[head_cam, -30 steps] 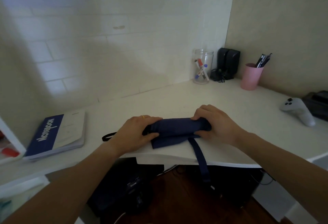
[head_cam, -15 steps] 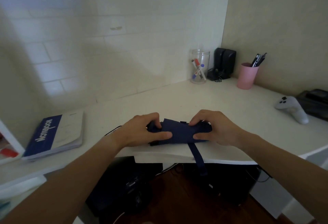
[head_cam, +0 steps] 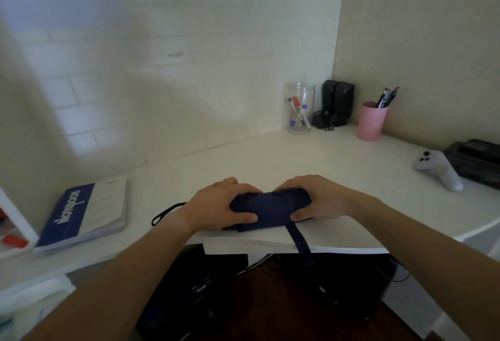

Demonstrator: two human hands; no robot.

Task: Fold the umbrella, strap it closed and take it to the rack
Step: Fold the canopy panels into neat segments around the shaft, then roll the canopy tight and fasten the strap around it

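Both hands clamped on the folded navy umbrella [head_cam: 270, 209], which lies crosswise at the near edge of the white tabletop [head_cam: 311, 162] – left hand [head_cam: 216, 206] wraps its left end, thumb laid along the front, ring visible on a finger; right hand [head_cam: 315, 198] closes over the right end, fingers curled on top, thumb tucked under the front. Versus half a second back the fabric bundle looks tighter and rounder, the loose flap that stuck up between the hands is now pressed down, and the hands sit closer together. The strap [head_cam: 301, 243] hangs unfastened off the tabletop edge, below the right hand – same as before. Black wrist loop [head_cam: 166, 212] trails out left of the left wrist, flat on the tabletop. Blue-and-white notebook [head_cam: 84, 212] well to the left, unchanged. At the back corner: clear jar of markers [head_cam: 299, 109], black speakers [head_cam: 336, 102], pink cup with pens [head_cam: 370, 121]. White game controller [head_cam: 438, 170] far right, beside a dark case [head_cam: 476, 163]. Rack not in view
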